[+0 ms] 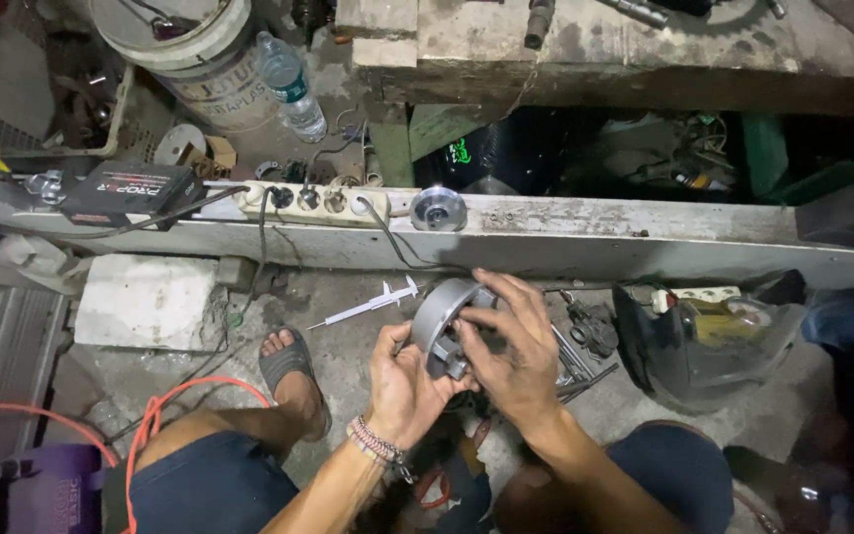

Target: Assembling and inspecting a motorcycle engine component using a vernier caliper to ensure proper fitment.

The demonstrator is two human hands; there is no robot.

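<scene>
Both my hands hold a round grey metal part [439, 314], ring-shaped with a thick rim, in front of me above the concrete floor. My left hand [402, 381], with a beaded bracelet on the wrist, grips its lower left side. From the right, my right hand [511, 346] closes over the part, fingers spread across its open face. A white vernier caliper [373, 303] lies on the floor just left of the part. I sit with knees apart, one sandalled foot [292, 371] to the left.
A white power strip [313, 203] and a round metal disc [438, 209] rest on a long beam. A black box [130, 191], a bucket [200, 59], a water bottle [291, 87], a helmet [704, 341], loose tools [585, 341] and an orange cable [155, 415] lie around.
</scene>
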